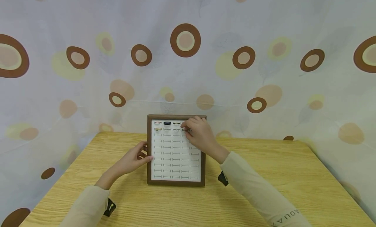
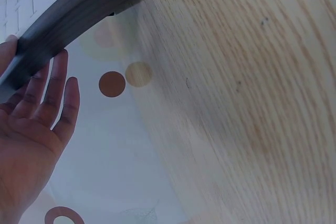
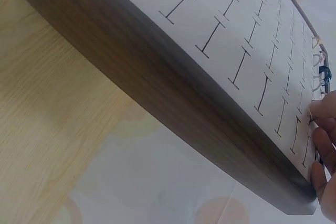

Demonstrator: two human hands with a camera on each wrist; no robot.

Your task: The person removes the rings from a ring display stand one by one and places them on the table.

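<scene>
A brown-framed display board with a white face and rows of short slits leans upright on the table. Small rings sit in its top two rows, among them a wide dark blue ring and a gold-toned ring. My left hand grips the board's left edge, thumb on the front and fingers behind. At the upper right of the face, my right hand pinches a small ring at the second row; its fingers hide most of that ring. The right wrist view shows these fingertips against the face.
The board stands on a wood-grain table. Behind it hangs a pale curtain with brown rings and spots. A black wrist device shows under the left sleeve, another black device under the right.
</scene>
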